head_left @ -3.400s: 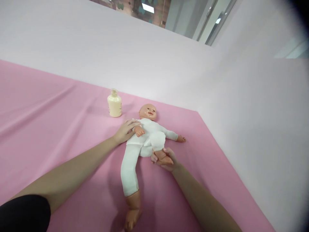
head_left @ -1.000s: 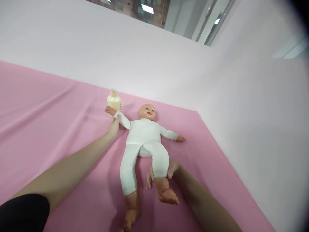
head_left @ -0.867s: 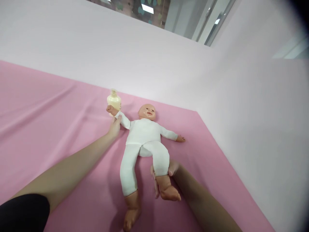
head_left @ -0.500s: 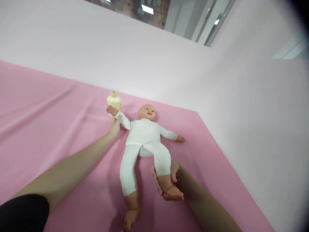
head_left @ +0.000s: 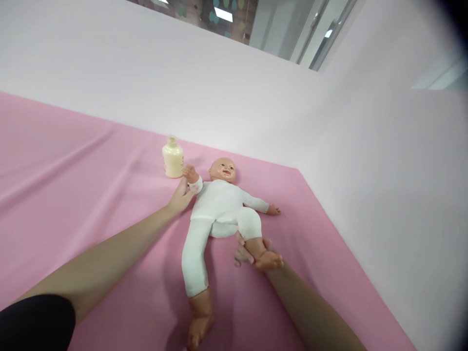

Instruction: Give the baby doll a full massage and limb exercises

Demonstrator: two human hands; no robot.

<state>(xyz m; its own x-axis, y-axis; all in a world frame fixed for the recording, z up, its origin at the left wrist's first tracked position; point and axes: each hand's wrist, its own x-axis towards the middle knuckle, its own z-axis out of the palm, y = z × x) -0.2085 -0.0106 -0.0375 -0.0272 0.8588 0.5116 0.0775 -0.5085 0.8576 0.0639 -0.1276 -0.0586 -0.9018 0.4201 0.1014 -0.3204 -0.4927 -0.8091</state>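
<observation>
Head view: one doll [head_left: 219,204], arm in left hand [head_left: 182,196], foot in right hand [head_left: 248,251]; one bottle [head_left: 173,157].

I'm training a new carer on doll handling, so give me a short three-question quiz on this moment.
1. True or false: the cream plastic lotion bottle lies tipped over on the pink cloth.
2. Which part of the baby doll in the white suit does the right hand hold? A) its head B) its bent leg near the ankle C) its far arm
3. Fill in: the left hand holds the doll's arm by the ____.

Key: 1. False, it stands upright, beyond the doll's raised hand. 2. B. 3. Wrist, with the arm bent up toward the head.
</observation>
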